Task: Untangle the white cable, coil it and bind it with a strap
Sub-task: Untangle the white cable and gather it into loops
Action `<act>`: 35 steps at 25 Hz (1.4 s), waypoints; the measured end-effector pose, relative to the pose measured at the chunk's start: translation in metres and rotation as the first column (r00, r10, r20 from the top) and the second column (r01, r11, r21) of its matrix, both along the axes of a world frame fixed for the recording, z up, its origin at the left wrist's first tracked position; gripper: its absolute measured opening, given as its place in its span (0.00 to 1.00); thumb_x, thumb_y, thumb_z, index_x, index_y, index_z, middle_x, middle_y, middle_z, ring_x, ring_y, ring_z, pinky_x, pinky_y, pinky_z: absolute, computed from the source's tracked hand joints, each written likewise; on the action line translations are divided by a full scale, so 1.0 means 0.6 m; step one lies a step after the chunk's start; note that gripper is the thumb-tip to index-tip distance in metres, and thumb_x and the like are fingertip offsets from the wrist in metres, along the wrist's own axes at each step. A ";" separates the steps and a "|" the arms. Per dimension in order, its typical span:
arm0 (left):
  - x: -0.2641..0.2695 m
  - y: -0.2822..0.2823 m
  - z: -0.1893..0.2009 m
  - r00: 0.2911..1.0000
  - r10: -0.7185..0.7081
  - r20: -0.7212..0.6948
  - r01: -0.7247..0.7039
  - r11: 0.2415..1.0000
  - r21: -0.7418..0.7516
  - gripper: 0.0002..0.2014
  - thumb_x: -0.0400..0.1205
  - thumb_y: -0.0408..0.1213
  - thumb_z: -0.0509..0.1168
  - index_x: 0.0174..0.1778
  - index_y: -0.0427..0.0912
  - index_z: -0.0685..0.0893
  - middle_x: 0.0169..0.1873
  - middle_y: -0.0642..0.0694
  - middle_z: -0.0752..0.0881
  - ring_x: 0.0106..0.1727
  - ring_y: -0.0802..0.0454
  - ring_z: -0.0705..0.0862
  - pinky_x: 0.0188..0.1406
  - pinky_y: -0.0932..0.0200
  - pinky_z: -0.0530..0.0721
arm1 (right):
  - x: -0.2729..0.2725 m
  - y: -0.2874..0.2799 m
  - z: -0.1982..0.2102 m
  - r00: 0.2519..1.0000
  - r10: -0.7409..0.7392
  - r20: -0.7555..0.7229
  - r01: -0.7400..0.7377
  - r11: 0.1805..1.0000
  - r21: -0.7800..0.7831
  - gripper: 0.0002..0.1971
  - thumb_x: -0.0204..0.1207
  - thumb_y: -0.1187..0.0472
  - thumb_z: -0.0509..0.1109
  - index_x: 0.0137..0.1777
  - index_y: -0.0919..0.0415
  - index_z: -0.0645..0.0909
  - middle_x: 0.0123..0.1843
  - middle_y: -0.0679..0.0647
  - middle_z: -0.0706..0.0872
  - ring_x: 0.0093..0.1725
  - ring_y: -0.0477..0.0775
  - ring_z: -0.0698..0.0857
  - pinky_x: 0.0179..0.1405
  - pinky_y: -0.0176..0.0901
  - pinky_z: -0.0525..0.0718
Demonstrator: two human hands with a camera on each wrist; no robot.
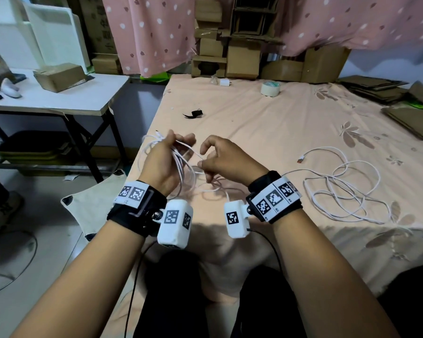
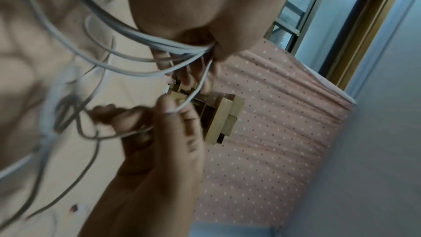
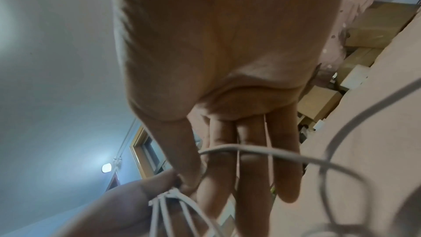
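My left hand (image 1: 178, 142) grips several loops of the white cable (image 1: 183, 164), gathered above the near left corner of the bed. In the left wrist view the loops (image 2: 136, 31) bunch under its curled fingers. My right hand (image 1: 204, 158) is just to the right and pinches one strand (image 3: 273, 154) that lies across its fingers, under the thumb. The rest of the cable (image 1: 340, 189) lies in a loose tangle on the bed to the right, with its plug end (image 1: 300, 159) free. A black strap (image 1: 193, 114) lies farther back on the bed.
The bed (image 1: 279, 132) has a peach flowered sheet. A tape roll (image 1: 269, 88) and a white charger (image 1: 223, 82) sit near its far edge, cardboard boxes (image 1: 242, 62) behind. Flattened cardboard (image 1: 413, 118) is stacked at the right. A white side table (image 1: 59, 98) stands left.
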State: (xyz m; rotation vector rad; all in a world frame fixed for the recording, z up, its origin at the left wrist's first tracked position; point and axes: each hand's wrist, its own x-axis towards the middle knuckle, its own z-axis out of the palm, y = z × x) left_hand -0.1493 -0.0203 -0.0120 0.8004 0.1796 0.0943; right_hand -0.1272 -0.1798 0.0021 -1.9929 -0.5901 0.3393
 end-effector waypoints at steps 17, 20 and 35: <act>0.007 0.128 0.014 0.965 0.259 0.043 -0.203 0.840 -0.503 0.22 0.88 0.34 0.52 0.25 0.44 0.70 0.16 0.55 0.61 0.14 0.60 0.56 0.11 0.67 0.51 | 0.066 -0.097 -0.069 0.918 -0.094 0.385 0.356 0.622 -0.698 0.03 0.78 0.60 0.66 0.47 0.51 0.80 0.51 0.53 0.85 0.54 0.62 0.84 0.46 0.47 0.78; -0.001 0.133 0.016 0.944 0.331 -0.011 -0.298 0.833 -0.466 0.23 0.88 0.35 0.51 0.24 0.46 0.67 0.17 0.55 0.60 0.15 0.59 0.55 0.12 0.66 0.49 | 0.087 -0.129 -0.055 0.777 -0.456 0.433 0.628 0.610 -0.484 0.08 0.79 0.59 0.66 0.49 0.61 0.84 0.46 0.59 0.84 0.49 0.65 0.83 0.46 0.45 0.76; -0.012 0.093 0.025 0.832 0.539 -0.127 -0.544 0.752 -0.372 0.20 0.86 0.40 0.53 0.26 0.50 0.63 0.21 0.53 0.57 0.20 0.54 0.54 0.19 0.65 0.50 | 0.106 -0.159 -0.022 0.738 -0.645 0.198 0.596 0.487 -0.638 0.13 0.76 0.57 0.70 0.55 0.65 0.77 0.52 0.64 0.83 0.56 0.65 0.85 0.55 0.53 0.80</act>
